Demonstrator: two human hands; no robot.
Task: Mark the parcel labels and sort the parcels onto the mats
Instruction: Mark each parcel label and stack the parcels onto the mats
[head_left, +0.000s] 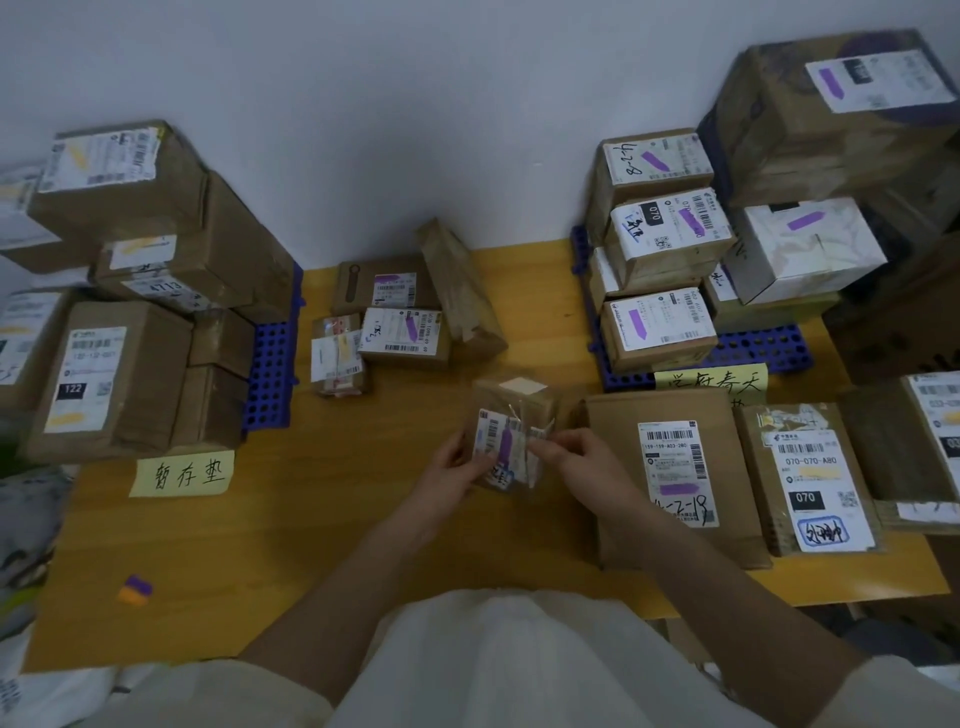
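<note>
A small cardboard parcel (511, 415) with a white label and a purple mark is lifted above the middle of the wooden table (291, 545). My left hand (457, 470) grips its left side and my right hand (566, 460) grips its right side. A blue perforated mat (267, 374) at the left carries stacked brown parcels (124, 364), with a yellow handwritten note (182, 474) in front. Another blue mat (753, 351) at the right holds stacked parcels (665, 244) marked purple, with a yellow note (711, 383) at its front edge.
Three small parcels (400, 322) and a tilted brown box (460, 291) lie at the table's back middle. Two flat parcels (670, 467) (810, 478) lie to the right of my hands. A purple and orange marker block (135, 590) sits at the front left. Large boxes (831, 104) are stacked at the far right.
</note>
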